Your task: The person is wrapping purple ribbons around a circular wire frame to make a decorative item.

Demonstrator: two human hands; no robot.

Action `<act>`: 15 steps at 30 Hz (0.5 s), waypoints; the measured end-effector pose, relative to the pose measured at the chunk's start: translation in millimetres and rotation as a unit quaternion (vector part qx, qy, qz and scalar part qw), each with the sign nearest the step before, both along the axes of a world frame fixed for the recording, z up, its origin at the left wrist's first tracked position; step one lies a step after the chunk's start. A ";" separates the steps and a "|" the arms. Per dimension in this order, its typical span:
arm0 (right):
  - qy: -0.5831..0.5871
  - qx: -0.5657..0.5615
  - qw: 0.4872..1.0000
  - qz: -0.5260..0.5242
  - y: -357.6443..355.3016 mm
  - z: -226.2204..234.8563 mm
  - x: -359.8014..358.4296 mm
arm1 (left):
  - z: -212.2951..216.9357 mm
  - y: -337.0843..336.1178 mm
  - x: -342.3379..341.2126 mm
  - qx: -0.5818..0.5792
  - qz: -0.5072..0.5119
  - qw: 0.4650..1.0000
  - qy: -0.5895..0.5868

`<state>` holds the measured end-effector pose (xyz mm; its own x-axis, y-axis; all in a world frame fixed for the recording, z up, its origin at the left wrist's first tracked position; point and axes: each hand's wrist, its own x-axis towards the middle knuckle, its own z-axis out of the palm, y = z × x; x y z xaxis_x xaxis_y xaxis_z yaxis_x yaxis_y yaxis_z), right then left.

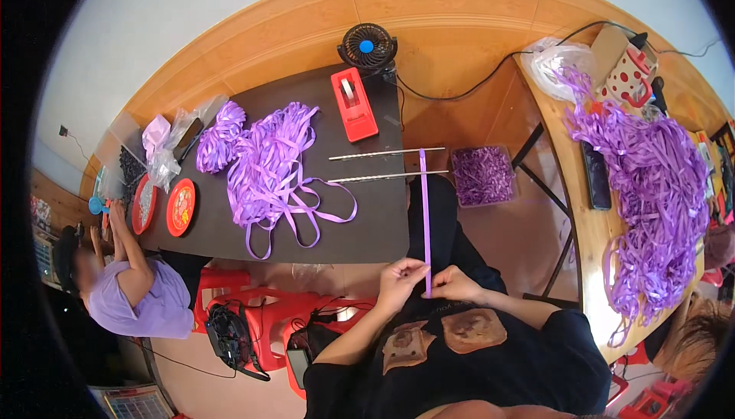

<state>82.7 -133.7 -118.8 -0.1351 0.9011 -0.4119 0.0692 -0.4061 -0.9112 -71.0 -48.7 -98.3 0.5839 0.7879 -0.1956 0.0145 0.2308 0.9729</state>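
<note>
A narrow purple ribbon (426, 220) runs taut from two thin metal rods (387, 177) down to my hands in front of my body. The rods jut out past the right edge of the dark table. My left hand (400, 284) pinches the ribbon between thumb and fingertips. Just below and to the right, my right hand (455, 286) has closed fingers at the ribbon's lower end. On the table to the left lies a loose heap of purple ribbon (268, 163), with a bundled coil (220, 137) beside it.
Behind the rods stand a red tape dispenser (354, 105) and a small black fan (367, 46). A bin of purple pieces (483, 176) sits below. More ribbon (651, 197) covers the wooden table at right. Red plates (181, 207) and another person (138, 289) are at left.
</note>
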 end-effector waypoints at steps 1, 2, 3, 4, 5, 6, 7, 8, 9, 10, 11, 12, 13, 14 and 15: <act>-0.003 0.007 1.000 0.002 -0.2 0.5 -1.3 | -4.2 5.0 1.7 -0.021 0.002 1.000 0.011; -0.007 0.013 1.000 0.005 0.1 1.3 -2.4 | -7.1 5.9 3.7 -0.020 0.003 1.000 0.010; -0.007 0.014 1.000 0.005 1.1 3.6 -1.9 | -4.4 7.7 11.0 -0.029 0.024 0.999 0.000; 0.002 0.019 1.000 0.006 1.5 7.0 -1.6 | -1.6 9.8 16.1 -0.037 0.045 0.998 -0.011; 0.012 0.023 1.000 0.007 2.1 9.8 -1.3 | 1.4 12.2 18.2 -0.037 0.045 0.998 -0.011; 0.010 0.025 1.000 0.006 2.0 12.7 -0.8 | 5.7 13.8 20.5 -0.069 0.038 0.997 -0.006; 0.011 0.021 1.000 0.011 1.6 15.1 -0.7 | 7.8 15.0 22.1 -0.100 0.031 0.994 -0.001; 0.012 0.018 1.000 0.016 1.2 16.1 -0.6 | 7.8 15.7 23.2 -0.099 0.030 0.995 -0.004; 0.012 0.018 1.000 0.016 1.0 13.8 -0.5 | 7.1 16.2 24.2 -0.093 0.022 0.995 -0.011; 0.013 0.028 0.999 0.012 0.9 10.0 -0.7 | 6.8 16.8 25.4 -0.088 0.014 0.996 -0.018; 0.014 0.038 0.999 0.009 1.6 7.9 -0.2 | 6.7 17.5 26.7 -0.088 0.014 0.996 -0.018; 0.014 0.037 0.999 0.009 2.9 9.3 0.5 | 7.2 17.8 27.7 -0.103 0.016 0.994 -0.037; 0.020 0.034 0.999 0.017 4.4 12.0 1.2 | 7.4 18.4 28.2 -0.117 0.018 0.991 -0.055; 0.025 0.031 0.999 0.025 6.0 13.7 1.8 | 6.1 19.1 27.9 -0.117 0.018 0.991 -0.055; 0.025 0.031 0.999 0.025 5.9 10.8 2.1 | 4.2 19.5 27.3 -0.115 0.018 0.992 -0.045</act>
<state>84.9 -127.8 -108.1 -0.1995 0.9165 -0.3467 0.0424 -0.3454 -0.9375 -43.6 -29.3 -94.1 0.5797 0.7490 -0.3209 -0.0813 0.4451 0.8918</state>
